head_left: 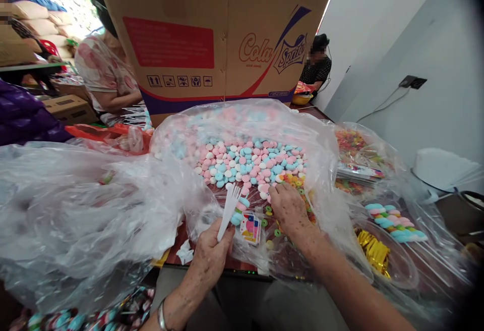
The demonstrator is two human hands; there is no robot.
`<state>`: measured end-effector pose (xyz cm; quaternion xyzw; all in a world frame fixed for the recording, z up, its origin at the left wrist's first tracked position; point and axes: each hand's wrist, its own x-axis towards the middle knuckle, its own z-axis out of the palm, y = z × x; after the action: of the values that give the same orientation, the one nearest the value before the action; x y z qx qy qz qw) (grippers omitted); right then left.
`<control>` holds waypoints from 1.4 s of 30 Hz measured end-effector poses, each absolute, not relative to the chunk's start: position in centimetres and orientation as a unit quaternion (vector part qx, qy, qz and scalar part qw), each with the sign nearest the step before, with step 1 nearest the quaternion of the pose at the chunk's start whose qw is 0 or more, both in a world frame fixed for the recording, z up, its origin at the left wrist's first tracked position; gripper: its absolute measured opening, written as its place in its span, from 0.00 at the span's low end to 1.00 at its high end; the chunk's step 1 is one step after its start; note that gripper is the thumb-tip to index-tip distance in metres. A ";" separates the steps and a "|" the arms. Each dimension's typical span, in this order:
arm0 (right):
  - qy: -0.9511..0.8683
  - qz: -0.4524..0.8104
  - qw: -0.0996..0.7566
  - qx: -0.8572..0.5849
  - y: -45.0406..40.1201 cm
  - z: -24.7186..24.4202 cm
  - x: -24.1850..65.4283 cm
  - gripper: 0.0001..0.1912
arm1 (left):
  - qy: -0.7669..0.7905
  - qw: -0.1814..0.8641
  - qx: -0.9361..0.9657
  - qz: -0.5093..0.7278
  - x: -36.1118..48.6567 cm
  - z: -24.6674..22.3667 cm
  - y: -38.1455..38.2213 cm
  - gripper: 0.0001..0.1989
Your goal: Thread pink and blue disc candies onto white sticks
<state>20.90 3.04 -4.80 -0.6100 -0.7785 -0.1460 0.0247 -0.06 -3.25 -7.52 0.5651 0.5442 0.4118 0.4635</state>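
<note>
My left hand [212,250] is closed around a bundle of thin white sticks [229,210], their upper ends fanned out. Just right of the sticks lies a short row of blue, pink and green candies [239,212]; whether it is on a stick I cannot tell. Palm down, my right hand [289,210] has its fingers bent together over ring-shaped gummies [295,180], beside the pink, blue and white candies [245,162]. What its fingertips pinch, if anything, is hidden. Small printed cards [250,228] lie between the hands.
A big cardboard box [227,33] stands behind the candy pile. Clear plastic sheeting [91,210] spreads left. At right are skewered candies [395,222], a tub of gold ties [372,253] and a bag of gummies [351,142]. Other people sit beyond the box.
</note>
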 end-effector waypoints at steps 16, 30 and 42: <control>-0.463 0.552 0.518 -0.461 2.8 -3.2 18.7 0.16 | 0.518 0.495 0.599 0.358 -0.2 -6.9 -3.5 0.16; -0.659 0.388 0.461 -0.451 1.9 -4.6 18.7 0.11 | 0.513 0.496 0.592 0.375 -0.2 -7.6 -3.2 0.17; -0.846 0.007 0.403 -0.348 -0.3 -4.7 17.1 0.19 | 0.522 0.466 0.583 0.412 -0.3 -8.1 -3.4 0.17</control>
<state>17.07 -0.28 -4.68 -0.3481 -0.8464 0.0067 0.4029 -0.29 -3.37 -8.12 0.5835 0.5222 0.4124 0.4657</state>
